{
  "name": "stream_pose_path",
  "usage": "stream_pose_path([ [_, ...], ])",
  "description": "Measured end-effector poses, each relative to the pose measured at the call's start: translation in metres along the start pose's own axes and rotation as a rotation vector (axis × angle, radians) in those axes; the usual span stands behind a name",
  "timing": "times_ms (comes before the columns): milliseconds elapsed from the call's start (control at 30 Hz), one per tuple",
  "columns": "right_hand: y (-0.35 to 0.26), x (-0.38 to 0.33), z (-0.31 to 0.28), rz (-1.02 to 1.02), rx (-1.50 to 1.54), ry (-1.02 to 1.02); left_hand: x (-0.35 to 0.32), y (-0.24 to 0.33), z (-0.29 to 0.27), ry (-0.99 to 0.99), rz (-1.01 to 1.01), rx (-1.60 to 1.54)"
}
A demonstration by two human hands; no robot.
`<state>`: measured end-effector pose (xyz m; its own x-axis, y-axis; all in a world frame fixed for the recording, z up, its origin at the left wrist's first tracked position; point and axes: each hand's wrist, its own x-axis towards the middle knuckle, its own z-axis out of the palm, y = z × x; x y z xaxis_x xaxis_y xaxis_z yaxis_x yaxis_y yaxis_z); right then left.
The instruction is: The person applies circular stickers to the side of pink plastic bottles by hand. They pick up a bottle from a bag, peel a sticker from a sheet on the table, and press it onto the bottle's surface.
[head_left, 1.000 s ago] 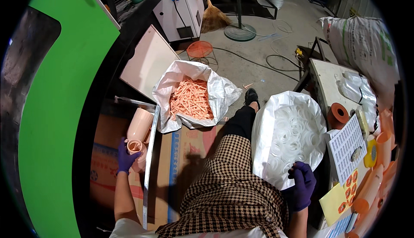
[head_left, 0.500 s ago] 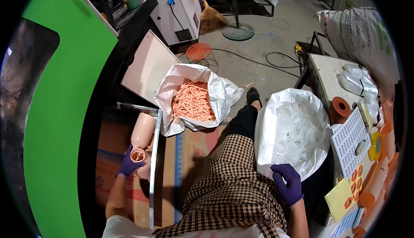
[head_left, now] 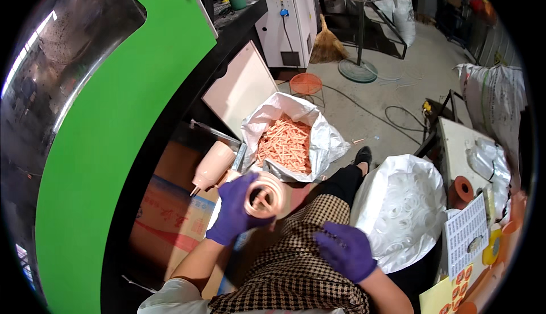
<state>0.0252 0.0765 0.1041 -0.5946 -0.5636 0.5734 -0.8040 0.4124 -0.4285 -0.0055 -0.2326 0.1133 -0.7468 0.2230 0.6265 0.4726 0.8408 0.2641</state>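
My left hand (head_left: pixel 229 211), in a purple glove, is closed around a pink plastic bottle-shaped part (head_left: pixel 275 195). Its round open mouth faces up at me, and a stick of pink plastic shows inside. To the left, a second pink bottle-shaped part (head_left: pixel 216 161) lies tilted over the cardboard, with a thin sprue at its narrow end. In front of my checked apron (head_left: pixel 296 251) hovers my right hand (head_left: pixel 348 250), also gloved in purple. Its fingers are apart and slightly blurred, and nothing shows in them.
A white sack of pink plastic sticks (head_left: pixel 287 149) stands ahead. Right of my leg is a white sack of clear plastic rings (head_left: pixel 405 206). A green machine (head_left: pixel 91 183) fills the left. The table (head_left: pixel 455 132) at right holds a brown roll (head_left: pixel 460 190) and label sheets (head_left: pixel 466 237).
My left hand has lifted one bottle-shaped part up and rightward, away from the other. My right hand has left the ring sack's edge and opened. The view has turned left.
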Motion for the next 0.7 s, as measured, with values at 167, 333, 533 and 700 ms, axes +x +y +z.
stream_pose_path([
  [167, 0.003, 0.021, 0.043, -0.052, -0.202, -0.156, 0.004, 0.046, 0.033, -0.104, 0.085, -0.181],
  [333, 0.023, -0.007, 0.08, 0.169, -0.269, -0.199, -0.005, 0.064, 0.064, -0.157, 0.069, -0.273],
  [533, 0.045, -0.006, 0.088, 0.401, 0.036, -0.254, -0.008, 0.044, 0.09, -0.266, 0.004, -0.326],
  [700, 0.032, 0.011, 0.044, 0.563, 0.206, -0.089, 0.026, -0.004, 0.111, -0.117, -0.087, -0.282],
])
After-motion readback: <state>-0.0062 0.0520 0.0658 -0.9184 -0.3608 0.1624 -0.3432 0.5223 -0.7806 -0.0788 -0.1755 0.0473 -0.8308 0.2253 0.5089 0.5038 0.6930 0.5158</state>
